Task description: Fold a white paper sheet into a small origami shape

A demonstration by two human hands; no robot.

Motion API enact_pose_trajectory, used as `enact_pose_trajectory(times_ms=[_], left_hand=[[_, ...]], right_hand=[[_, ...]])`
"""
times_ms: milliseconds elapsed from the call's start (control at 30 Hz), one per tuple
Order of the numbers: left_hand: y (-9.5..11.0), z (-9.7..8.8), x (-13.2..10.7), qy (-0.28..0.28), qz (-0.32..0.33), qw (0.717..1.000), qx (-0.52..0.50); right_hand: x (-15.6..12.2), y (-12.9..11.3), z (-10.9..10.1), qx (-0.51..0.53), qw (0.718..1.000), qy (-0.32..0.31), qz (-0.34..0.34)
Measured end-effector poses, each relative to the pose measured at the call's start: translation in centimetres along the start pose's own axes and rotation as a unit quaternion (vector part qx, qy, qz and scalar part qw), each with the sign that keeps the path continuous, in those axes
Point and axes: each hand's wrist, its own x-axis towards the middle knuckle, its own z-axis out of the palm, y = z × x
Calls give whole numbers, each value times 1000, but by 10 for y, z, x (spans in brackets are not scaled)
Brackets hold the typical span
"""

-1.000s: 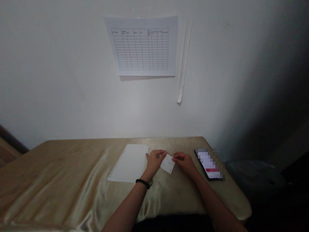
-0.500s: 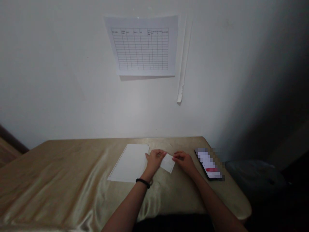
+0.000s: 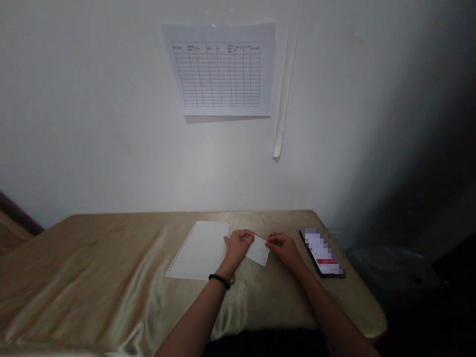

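A small white piece of paper (image 3: 259, 251) is held between my two hands, just over the table. My left hand (image 3: 239, 245) pinches its upper left edge, the thumb and fingers closed on it. On the other side, the fingertips of my right hand (image 3: 283, 247) grip the paper's right corner. Left of my left hand lies a larger white loose-leaf sheet (image 3: 201, 250) with punched holes along its left edge. A black band (image 3: 219, 281) circles my left wrist.
A gold satin cloth (image 3: 92, 277) with folds covers the table. Right of my right hand lies a phone (image 3: 320, 255) with its screen lit and partly blurred. A printed table sheet (image 3: 219, 74) and a white strip (image 3: 281, 109) are on the wall behind.
My left fingers have shifted very slightly along the paper's upper edge. My right hand and the other things look the same.
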Motion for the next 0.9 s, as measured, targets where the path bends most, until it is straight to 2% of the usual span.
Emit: enact_pose_trajectory(times_ms=[300,467,633,800,900], left_hand=[[-1,-1,-1,12,15,1000,-8],[-1,-3,-5,-3,61,998,25],[-1,-2,-7,-38,103,991,82],[-1,-1,-9,-72,122,984,108],[-1,0,-11,-78,140,979,125]], right_hand=[[1,3,0,9,1000,0,-1],[2,12,0,-2,999,40,33],[3,16,-3,-73,994,74,15],[1,15,-3,-154,986,59,-14],[0,13,-3,-203,978,49,-8]])
